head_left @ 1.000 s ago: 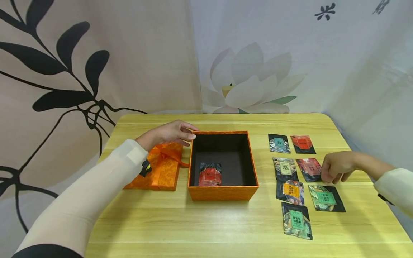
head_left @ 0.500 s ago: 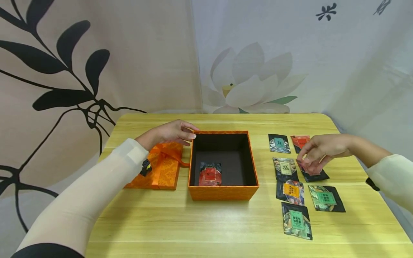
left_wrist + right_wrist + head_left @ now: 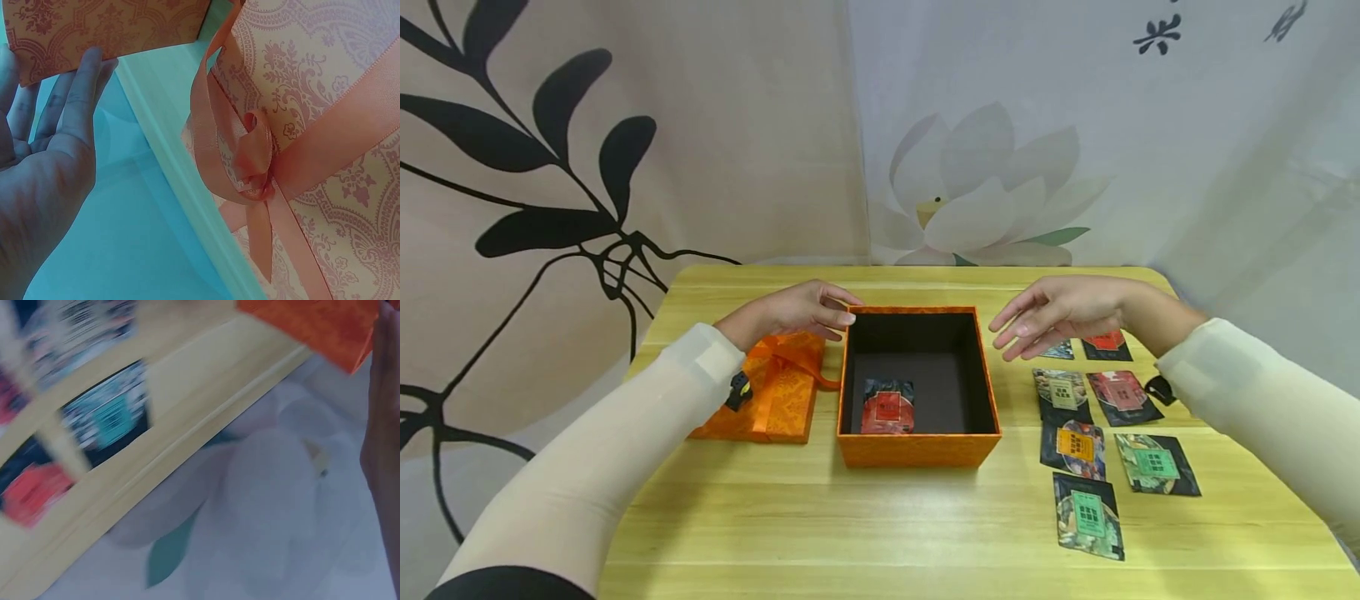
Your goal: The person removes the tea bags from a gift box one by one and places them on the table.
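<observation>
An orange patterned box (image 3: 917, 451) stands lidless at mid-table, its dark inside facing up. One red-and-black packet (image 3: 887, 408) lies in its near left part. My left hand (image 3: 793, 313) touches the box's back left corner with extended fingers; in the left wrist view, fingertips (image 3: 89, 62) lie against the box's patterned side. My right hand (image 3: 1063, 312) hovers just right of the box, fingers loosely extended and holding nothing. Beneath and beyond that hand lie several flat packets, among them a red one (image 3: 1124, 397) and a yellow-labelled one (image 3: 1075, 448); the hand partly covers a teal-labelled packet (image 3: 1060, 350).
Left of the box lies the orange lid (image 3: 775, 408) with a ribbon bow (image 3: 253, 156), partly under my left forearm. The wooden table (image 3: 850, 533) ends at the back against a printed curtain (image 3: 760, 167). More packets (image 3: 1088, 517) lie toward the front right.
My right hand has moved left from above the packets to beside the box, uncovering the red packet. My left hand has stayed at the box corner.
</observation>
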Motion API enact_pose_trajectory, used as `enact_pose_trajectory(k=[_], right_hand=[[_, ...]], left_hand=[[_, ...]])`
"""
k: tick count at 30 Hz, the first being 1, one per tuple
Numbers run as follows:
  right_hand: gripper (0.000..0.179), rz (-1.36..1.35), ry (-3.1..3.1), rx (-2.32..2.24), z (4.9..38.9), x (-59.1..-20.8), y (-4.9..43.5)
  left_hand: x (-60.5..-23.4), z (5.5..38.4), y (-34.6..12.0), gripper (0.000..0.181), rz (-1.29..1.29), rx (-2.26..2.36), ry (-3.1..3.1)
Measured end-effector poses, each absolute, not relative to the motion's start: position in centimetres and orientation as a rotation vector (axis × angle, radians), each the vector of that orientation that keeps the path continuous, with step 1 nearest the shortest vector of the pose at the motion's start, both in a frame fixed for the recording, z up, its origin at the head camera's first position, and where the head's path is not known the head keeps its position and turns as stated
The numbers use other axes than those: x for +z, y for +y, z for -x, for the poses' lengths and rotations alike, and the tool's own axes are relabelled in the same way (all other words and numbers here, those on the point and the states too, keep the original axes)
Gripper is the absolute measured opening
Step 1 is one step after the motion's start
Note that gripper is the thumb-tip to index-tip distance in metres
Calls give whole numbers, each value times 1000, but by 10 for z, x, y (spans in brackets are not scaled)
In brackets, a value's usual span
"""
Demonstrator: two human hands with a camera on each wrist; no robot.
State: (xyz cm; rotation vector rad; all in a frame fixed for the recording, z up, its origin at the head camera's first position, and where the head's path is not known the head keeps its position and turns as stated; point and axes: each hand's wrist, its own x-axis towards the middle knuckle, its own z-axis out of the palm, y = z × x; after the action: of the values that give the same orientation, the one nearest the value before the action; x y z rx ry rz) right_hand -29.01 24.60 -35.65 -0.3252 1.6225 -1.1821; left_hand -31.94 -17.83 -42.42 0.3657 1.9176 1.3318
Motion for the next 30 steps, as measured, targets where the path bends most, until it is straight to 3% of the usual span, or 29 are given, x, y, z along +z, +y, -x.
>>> enact_pose_trajectory(k=[4,13,21,30], right_hand=[[51,365,1609,-1145,296,-360,203],[44,362,1621,-1046,306,-387,125],[51,318,1708,-923,310,-419,90],[54,448,1892,-667,307,-431,66]], left_hand=[[-424,319,-179,48,-375,1328,1918],[-426,320,-180,48,-375,1334,1914],[-424,318,-178,49,-391,1328,1904],[-423,316,-180,49,-395,1332,1904]])
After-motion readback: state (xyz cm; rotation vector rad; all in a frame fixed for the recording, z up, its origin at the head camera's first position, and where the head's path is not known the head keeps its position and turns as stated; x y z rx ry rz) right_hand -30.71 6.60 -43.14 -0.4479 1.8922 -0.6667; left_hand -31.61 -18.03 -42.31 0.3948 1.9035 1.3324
